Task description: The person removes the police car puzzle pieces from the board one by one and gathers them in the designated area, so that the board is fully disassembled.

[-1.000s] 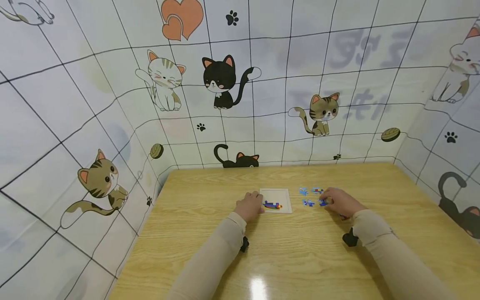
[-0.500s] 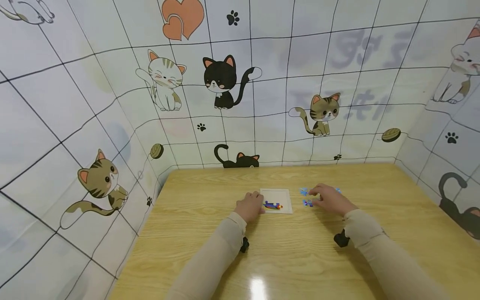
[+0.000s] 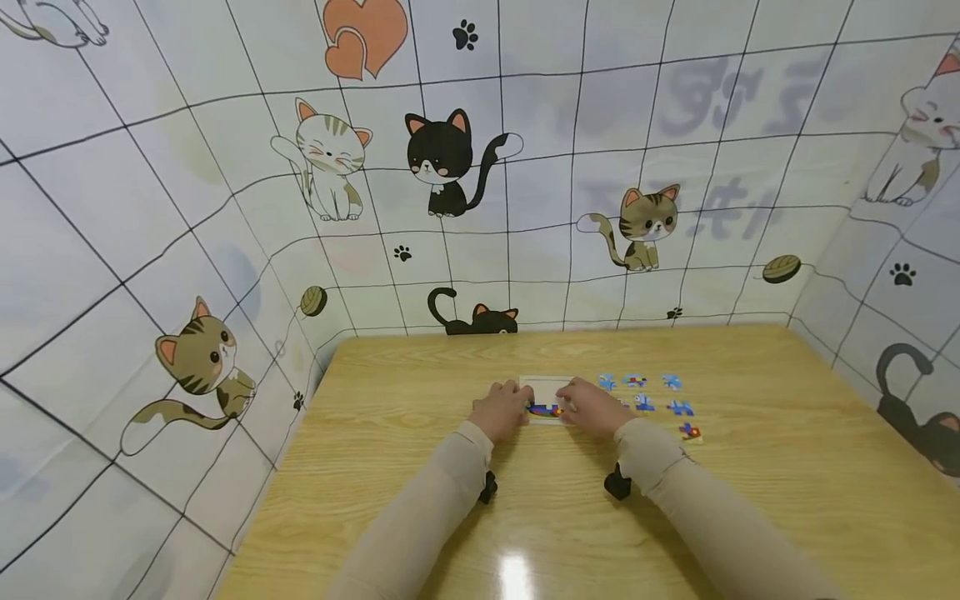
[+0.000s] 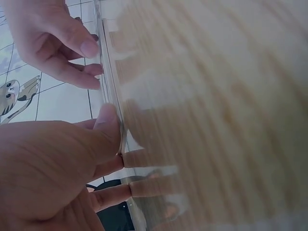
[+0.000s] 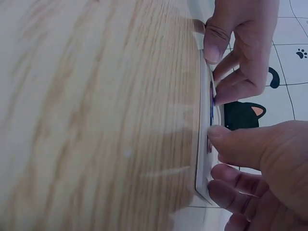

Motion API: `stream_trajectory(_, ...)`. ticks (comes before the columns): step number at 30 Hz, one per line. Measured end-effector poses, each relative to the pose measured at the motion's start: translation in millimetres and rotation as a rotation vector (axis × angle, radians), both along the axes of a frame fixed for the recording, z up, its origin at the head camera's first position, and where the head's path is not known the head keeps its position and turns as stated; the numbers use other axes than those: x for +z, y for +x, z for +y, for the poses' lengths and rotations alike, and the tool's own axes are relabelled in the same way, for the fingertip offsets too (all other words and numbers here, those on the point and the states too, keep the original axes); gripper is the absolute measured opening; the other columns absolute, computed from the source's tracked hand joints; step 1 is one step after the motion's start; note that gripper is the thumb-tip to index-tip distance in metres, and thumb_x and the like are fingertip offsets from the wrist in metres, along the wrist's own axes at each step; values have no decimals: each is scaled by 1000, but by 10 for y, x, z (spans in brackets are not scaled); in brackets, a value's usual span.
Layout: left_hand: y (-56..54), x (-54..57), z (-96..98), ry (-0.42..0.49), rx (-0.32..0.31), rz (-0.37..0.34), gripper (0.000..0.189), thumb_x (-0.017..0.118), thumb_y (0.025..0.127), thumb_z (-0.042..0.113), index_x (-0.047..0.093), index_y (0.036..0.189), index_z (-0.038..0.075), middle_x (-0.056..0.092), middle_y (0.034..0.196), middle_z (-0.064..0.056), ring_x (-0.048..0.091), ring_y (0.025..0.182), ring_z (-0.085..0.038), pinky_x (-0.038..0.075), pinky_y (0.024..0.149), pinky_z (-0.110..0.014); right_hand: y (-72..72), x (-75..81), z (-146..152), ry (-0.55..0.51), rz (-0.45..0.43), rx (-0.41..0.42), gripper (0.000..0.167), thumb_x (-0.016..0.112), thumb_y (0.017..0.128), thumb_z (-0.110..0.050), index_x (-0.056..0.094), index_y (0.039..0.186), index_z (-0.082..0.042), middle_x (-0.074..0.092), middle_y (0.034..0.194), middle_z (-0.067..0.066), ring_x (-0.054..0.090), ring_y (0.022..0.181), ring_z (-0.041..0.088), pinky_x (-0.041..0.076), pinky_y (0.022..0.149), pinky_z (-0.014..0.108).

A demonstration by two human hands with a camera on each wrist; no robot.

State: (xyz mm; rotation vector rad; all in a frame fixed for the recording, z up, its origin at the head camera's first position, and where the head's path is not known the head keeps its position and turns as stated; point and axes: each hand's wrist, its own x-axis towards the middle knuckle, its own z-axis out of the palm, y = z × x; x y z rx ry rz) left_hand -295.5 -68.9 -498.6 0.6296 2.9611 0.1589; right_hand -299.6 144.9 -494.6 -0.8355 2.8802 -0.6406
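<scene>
A shallow white puzzle tray point(image 3: 546, 380) lies on the table between the hands, with joined colourful pieces point(image 3: 542, 410) along its near side. My left hand point(image 3: 498, 412) grips the tray's left edge, fingers bent over it and thumb toward the near corner. At the right end of the joined row, my right hand point(image 3: 594, 408) has its fingers curled at a puzzle piece point(image 5: 210, 145), mostly hidden under the thumb. In the right wrist view its other fingertips point(image 5: 223, 189) are at the tray's edge.
Several loose blue puzzle pieces point(image 3: 643, 402) lie on the wooden table point(image 3: 555, 517) to the right of the tray, one with red and yellow point(image 3: 690, 432) nearest. A cat-printed cloth wall point(image 3: 540, 275) encloses the table's back and sides.
My right hand has moved left from the loose pieces to the tray's right side, uncovering several pieces. My left hand has stayed at the tray's left edge.
</scene>
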Motion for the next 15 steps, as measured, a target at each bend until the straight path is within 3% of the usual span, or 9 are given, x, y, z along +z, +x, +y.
stream_trajectory(7,-33,-29,6,-13,-34,27,30,56,103,38,55,132,27,52,131,-3,50,117,-27,55,75,-58,-15,-8,-56,-37,-51,-38,23,72,95,-9,70,116,2,58,97,5,52,83,18,50,78,39)
stream_trajectory(15,-32,-18,-25,-20,-24,13,31,57,103,38,56,132,28,51,126,-2,49,113,-25,55,75,-58,-1,-4,-120,-67,-88,-33,17,72,95,-8,70,109,-1,60,98,5,58,86,18,52,79,40)
